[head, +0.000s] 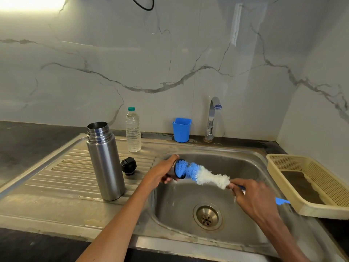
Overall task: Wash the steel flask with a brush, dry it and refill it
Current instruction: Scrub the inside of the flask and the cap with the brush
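The steel flask [104, 163] stands upright and uncapped on the sink's drainboard [62, 173]. Its black stopper [128, 166] lies beside it. Over the basin, my left hand [162, 172] grips the flask's steel cup lid [174, 171] on its side, mouth facing right. My right hand [253, 199] holds the blue handle of a bottle brush [202, 173]. The brush's blue bristle tip is inside the cup lid, and its white bristles stick out toward my right hand.
A clear plastic water bottle [133, 130] and a blue plastic cup [181, 129] stand at the back of the sink. The tap [212, 118] is behind the basin [188, 220]. A cream plastic basket [309, 184] sits on the counter at right.
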